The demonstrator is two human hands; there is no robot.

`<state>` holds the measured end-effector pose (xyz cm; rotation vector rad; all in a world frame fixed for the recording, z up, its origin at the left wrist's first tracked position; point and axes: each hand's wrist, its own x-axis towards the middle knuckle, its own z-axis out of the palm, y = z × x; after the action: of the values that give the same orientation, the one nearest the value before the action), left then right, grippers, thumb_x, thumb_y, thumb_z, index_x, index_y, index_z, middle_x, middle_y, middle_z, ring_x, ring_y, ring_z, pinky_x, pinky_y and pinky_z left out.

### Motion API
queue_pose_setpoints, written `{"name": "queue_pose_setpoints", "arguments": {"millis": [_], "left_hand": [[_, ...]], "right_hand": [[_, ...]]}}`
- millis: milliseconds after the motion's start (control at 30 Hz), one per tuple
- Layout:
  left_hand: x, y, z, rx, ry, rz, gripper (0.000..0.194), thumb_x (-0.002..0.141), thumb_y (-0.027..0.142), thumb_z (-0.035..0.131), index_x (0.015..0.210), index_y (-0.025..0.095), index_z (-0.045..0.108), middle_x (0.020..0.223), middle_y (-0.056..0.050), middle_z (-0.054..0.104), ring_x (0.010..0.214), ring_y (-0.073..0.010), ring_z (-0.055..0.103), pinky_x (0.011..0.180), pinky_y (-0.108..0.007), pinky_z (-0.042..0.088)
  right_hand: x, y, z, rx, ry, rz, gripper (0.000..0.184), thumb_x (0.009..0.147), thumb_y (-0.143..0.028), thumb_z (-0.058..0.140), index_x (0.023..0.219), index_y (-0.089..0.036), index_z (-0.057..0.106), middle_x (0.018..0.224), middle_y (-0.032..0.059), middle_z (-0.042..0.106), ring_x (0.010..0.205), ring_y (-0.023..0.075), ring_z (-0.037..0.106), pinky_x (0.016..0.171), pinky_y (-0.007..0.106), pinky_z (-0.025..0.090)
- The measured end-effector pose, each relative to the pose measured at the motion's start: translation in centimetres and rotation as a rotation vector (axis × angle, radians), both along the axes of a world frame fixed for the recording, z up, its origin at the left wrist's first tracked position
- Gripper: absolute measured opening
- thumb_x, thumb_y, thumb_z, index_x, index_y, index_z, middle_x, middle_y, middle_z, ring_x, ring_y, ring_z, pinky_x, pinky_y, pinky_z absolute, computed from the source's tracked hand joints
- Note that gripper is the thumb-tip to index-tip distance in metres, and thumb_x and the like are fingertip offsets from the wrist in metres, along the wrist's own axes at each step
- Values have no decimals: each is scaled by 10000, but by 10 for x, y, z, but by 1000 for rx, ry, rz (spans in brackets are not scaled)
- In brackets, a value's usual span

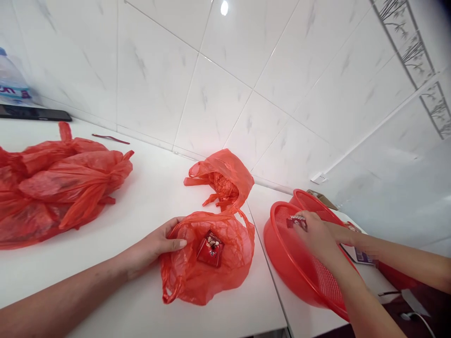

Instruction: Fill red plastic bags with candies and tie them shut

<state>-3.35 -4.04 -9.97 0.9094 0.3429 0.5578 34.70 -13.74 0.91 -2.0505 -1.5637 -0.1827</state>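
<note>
My left hand [172,241] grips the side of an open red plastic bag [207,284], its thumb over the rim and fingers behind. Inside the bag lie small dark red snack packets [210,249] with printed wrappers. My right hand [315,234] reaches over a red plastic basket [282,263] at the right, slightly smeared by motion. Its fingers are closed on a small snack packet [294,222] with a dark red wrapper. The basket has a mesh wall and tilts toward me.
Another red bag [229,176] lies crumpled by the tiled wall. Several filled, tied red bags [63,188] are at the left, near a phone [35,112], a bottle [14,80] and a thin red strip [111,138]. Another person's forearm [405,258] reaches in from the right behind a second basket [313,199].
</note>
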Motion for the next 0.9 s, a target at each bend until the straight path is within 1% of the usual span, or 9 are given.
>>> {"name": "queue_pose_setpoints", "arguments": {"millis": [67,133,233,300,433,567,700,800,900], "left_hand": [[0,0,-2,2,3,7,560,755,296,705,1254,228,462,1299,-127,561,1137,-316,570,960,-465,444],[0,0,-3,8,8,12,564,754,297,707,1255,227,460,1306,-129,556,1140,-316,568,961,-464,444],[-1,0,-3,21,16,19,536,763,300,699,1242,235,466,1301,-121,560,1149,-311,563,967,-462,440],[-2,0,-3,35,23,29,517,769,296,695,1232,238,472,1299,-115,562,1156,-306,559,975,-460,435],[-3,1,-5,55,19,45,519,774,285,690,1237,243,460,1299,-108,560,1159,-303,557,977,-464,432],[-3,-1,-7,42,-36,34,541,759,289,704,1232,238,448,1286,-110,568,1131,-303,578,963,-467,442],[-5,-2,-4,23,-42,33,562,734,286,730,1219,238,449,1266,-105,585,1083,-285,609,931,-441,471],[-10,3,0,-6,-19,60,611,728,280,740,1249,251,423,1200,-95,626,1006,-260,646,876,-403,501],[-17,14,1,-34,9,186,659,722,258,747,1281,253,398,1101,-78,662,919,-224,670,811,-352,523]], "right_hand": [[-38,0,7,-62,-55,69,111,792,-274,538,873,-232,600,942,52,585,764,176,569,599,286,442],[-77,-1,10,-143,-34,210,102,826,-267,494,889,-245,572,970,32,561,798,163,568,658,286,462],[-124,1,2,-258,36,390,124,858,-225,447,919,-252,552,997,19,527,810,141,569,726,294,478],[-142,5,-7,-316,64,441,184,838,-227,499,1008,-277,547,1070,15,509,840,140,574,755,306,488],[-149,16,-18,-303,80,407,471,791,-291,586,1240,-355,457,1300,13,419,1096,189,526,905,361,468],[-142,27,-33,-178,65,304,450,821,-354,523,1264,-327,453,1384,19,367,1263,203,411,1040,389,377],[-136,37,-64,-51,107,160,593,818,-359,494,1378,-246,335,1458,70,313,1355,226,288,1094,411,297],[-133,43,-86,20,188,38,624,805,-367,495,1380,-194,328,1390,112,415,1289,253,379,1033,409,349],[-131,43,-94,-69,342,-47,342,765,-379,538,1055,-199,559,972,59,617,915,242,570,784,363,448]]}}
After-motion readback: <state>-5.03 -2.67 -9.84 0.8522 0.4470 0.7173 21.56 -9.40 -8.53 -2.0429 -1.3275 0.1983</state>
